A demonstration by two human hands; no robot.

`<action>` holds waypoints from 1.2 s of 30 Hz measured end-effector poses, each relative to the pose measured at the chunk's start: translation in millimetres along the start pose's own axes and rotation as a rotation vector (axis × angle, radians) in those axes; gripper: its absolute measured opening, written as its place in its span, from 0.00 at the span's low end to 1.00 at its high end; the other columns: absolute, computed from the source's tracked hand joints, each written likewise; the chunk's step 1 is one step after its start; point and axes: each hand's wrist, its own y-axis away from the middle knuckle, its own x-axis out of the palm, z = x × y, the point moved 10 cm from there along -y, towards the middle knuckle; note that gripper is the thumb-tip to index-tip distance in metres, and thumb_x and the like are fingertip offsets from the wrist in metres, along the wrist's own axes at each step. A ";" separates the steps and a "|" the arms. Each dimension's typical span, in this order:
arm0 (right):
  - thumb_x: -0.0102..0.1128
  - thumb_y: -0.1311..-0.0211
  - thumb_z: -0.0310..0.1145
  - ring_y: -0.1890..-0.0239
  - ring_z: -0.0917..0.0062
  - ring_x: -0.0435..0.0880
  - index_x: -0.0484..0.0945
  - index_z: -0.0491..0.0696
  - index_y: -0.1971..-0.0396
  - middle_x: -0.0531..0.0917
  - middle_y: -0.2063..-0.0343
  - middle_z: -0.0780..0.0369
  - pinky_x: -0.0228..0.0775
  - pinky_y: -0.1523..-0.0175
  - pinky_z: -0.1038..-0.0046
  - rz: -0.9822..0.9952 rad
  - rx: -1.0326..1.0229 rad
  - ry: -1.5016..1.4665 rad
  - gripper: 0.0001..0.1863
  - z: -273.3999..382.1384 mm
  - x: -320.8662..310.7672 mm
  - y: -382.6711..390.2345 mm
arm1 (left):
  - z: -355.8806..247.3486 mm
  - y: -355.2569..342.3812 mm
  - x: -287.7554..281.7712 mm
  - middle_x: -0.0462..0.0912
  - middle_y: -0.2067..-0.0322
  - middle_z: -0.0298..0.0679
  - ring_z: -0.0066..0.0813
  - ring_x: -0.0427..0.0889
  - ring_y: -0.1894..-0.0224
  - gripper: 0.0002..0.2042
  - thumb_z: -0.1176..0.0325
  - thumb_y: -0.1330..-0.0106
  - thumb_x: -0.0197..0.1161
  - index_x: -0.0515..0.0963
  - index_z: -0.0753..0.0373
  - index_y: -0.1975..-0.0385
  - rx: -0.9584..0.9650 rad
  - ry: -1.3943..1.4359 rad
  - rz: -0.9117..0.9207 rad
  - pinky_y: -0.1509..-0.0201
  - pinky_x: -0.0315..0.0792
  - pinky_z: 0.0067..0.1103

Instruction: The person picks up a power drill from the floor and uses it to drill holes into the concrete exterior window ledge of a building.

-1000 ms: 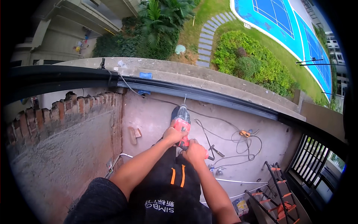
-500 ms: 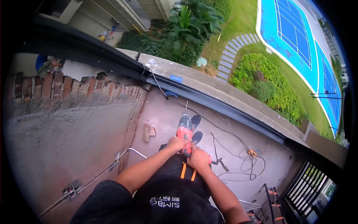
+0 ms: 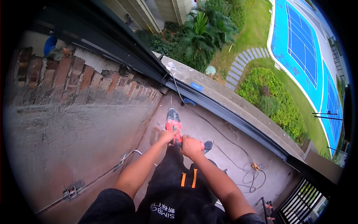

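A red hammer drill [image 3: 173, 125] with a dark, dusty front end is held between my two hands. Its thin bit [image 3: 171, 101] points away from me, toward the far corner where the broken brick wall meets the window frame. Closed around the left side of the drill body is my left hand [image 3: 167, 136]. My right hand [image 3: 191, 146] grips the rear of the tool, close to my waist. The bit's tip seems to be short of the wall, though the exact gap is hard to judge.
At left stands a half-plastered wall [image 3: 82, 145] with exposed bricks [image 3: 61, 76] along its top. A dark window track [image 3: 223, 121] and concrete ledge [image 3: 246, 108] run across ahead, with a drop to a garden beyond. Coiled cable [image 3: 255, 167] lies on the floor at right.
The drill and both hands have shifted left, closer to the brick wall. My body has stepped that way too, and only one shoe shows clearly now.
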 end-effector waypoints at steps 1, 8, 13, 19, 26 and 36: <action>0.69 0.47 0.39 0.60 0.53 0.91 0.77 0.42 0.58 0.88 0.60 0.49 0.85 0.54 0.54 0.003 0.010 0.003 0.21 0.3 4.4 -16.6 | -10.3 -18.0 -7.0 0.88 0.74 0.37 0.24 0.84 0.81 0.21 0.50 0.37 0.79 0.87 0.65 0.63 0.019 -0.021 -0.009 0.85 0.69 0.24; 0.65 0.44 0.36 0.61 0.48 0.90 0.77 0.42 0.59 0.87 0.62 0.47 0.83 0.56 0.51 -0.090 0.258 -0.017 0.16 -10.5 4.5 -117.3 | -81.8 -112.2 -27.8 0.90 0.69 0.45 0.29 0.89 0.75 0.30 0.44 0.45 0.81 0.88 0.71 0.64 0.086 -0.153 0.103 0.76 0.78 0.29; 0.66 0.46 0.34 0.65 0.49 0.89 0.75 0.43 0.59 0.85 0.65 0.47 0.82 0.60 0.51 -0.255 0.372 -0.006 0.16 14.5 -14.5 -104.1 | -153.1 -101.0 -24.9 0.91 0.65 0.50 0.32 0.92 0.65 0.33 0.45 0.49 0.84 0.87 0.77 0.63 0.370 -0.375 0.190 0.60 0.84 0.32; 0.68 0.44 0.35 0.68 0.47 0.89 0.74 0.43 0.57 0.86 0.67 0.48 0.82 0.62 0.50 -0.289 0.278 -0.012 0.18 16.7 -50.9 -104.6 | -193.1 -61.6 -37.1 0.91 0.60 0.60 0.46 0.94 0.57 0.39 0.39 0.50 0.81 0.87 0.78 0.59 0.314 -0.419 0.169 0.53 0.84 0.35; 0.68 0.47 0.40 0.64 0.49 0.90 0.78 0.43 0.62 0.87 0.66 0.49 0.83 0.57 0.51 -0.121 0.153 -0.009 0.18 24.8 -30.2 -149.7 | -124.2 -120.8 -67.0 0.93 0.63 0.50 0.37 0.94 0.66 0.37 0.38 0.48 0.80 0.88 0.73 0.57 0.039 -0.344 0.087 0.66 0.85 0.31; 0.65 0.48 0.33 0.67 0.47 0.87 0.77 0.43 0.63 0.85 0.66 0.49 0.81 0.60 0.50 -0.303 0.348 -0.028 0.14 29.9 -44.9 -137.6 | -163.9 -129.2 -45.3 0.92 0.64 0.48 0.32 0.92 0.67 0.30 0.48 0.45 0.83 0.88 0.75 0.60 0.316 -0.218 0.210 0.64 0.83 0.30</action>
